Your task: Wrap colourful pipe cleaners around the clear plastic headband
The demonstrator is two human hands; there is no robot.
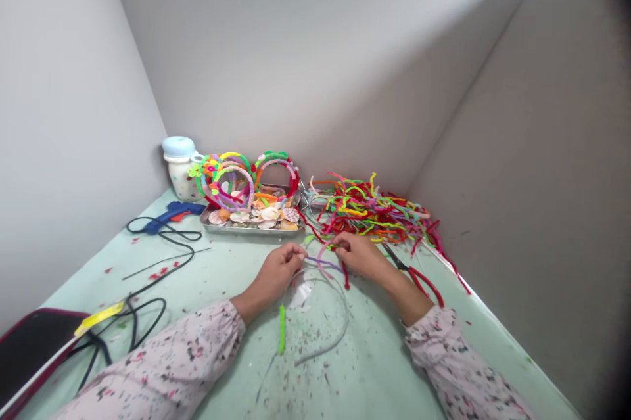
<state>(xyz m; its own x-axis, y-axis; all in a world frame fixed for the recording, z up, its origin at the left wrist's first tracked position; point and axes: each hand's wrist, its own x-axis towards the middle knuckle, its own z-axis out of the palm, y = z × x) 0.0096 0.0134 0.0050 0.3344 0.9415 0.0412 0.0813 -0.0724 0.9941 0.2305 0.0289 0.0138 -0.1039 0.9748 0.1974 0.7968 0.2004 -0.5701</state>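
Observation:
My left hand [283, 267] is closed in a pinch at the left end of a purple pipe cleaner [324, 263]. My right hand [359, 254] has its fingers pressed together over pink and red pipe cleaners lying in front of the colourful pile [374, 210]; what is between the fingertips is too small to make out. A grey curved wire [346, 321] lies on the table below both hands. Beside it, nearer my left forearm, is a short bright green piece [282, 329].
Behind my hands, a metal tray [251, 231] holds shells and colourful wrapped hoops [231, 186]. Scissors [419, 279] with red handles lie by my right wrist. A blue glue gun [172, 215], black cable [185, 259] and lidded white jar [181, 173] stand or lie left.

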